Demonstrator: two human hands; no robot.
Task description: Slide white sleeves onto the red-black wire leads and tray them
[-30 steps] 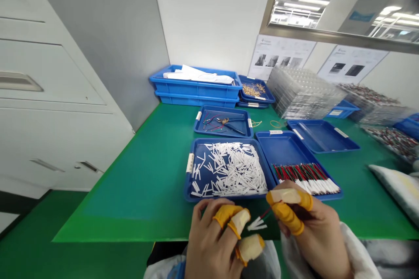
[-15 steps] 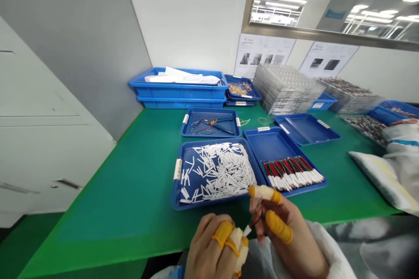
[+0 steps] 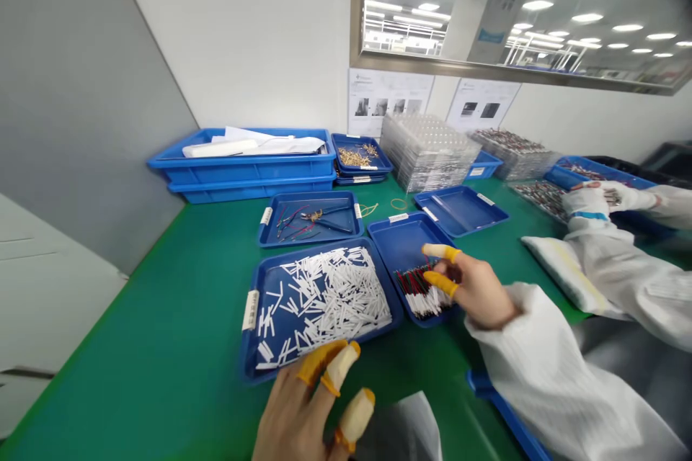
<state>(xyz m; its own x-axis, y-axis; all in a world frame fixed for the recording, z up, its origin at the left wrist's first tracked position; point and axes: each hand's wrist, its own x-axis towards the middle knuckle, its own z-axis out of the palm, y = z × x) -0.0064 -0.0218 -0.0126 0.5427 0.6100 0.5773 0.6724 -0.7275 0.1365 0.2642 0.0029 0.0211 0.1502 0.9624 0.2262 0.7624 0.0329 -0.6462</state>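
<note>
My left hand point(image 3: 313, 410), wearing yellow finger cots, is at the near edge of a blue tray point(image 3: 249, 346) of short white tubes point(image 3: 346, 295). Its fingers are spread and hold nothing. Farther right, my right hand point(image 3: 469, 281) reaches over a second blue tray point(image 3: 403, 234). In that tray lies a row of red, green and black wires with white sleeves point(image 3: 424, 288). Index finger and thumb, both in yellow cots, stand apart above the row, and my hand hides the row's right end.
Behind are a tray with pliers point(image 3: 329, 222) and loose wires, a blue tray point(image 3: 459, 212), a tray of brass-coloured parts point(image 3: 357, 156) and stacked clear plastic trays point(image 3: 427, 151). A co-worker's gloved hand point(image 3: 587, 202) is at far right. A blue edge point(image 3: 508, 410) shows below my right sleeve.
My hands have parted from the sleeved wires they held together. The right went up and right to the wire tray; the left opened near the tube tray. The view has turned right.
</note>
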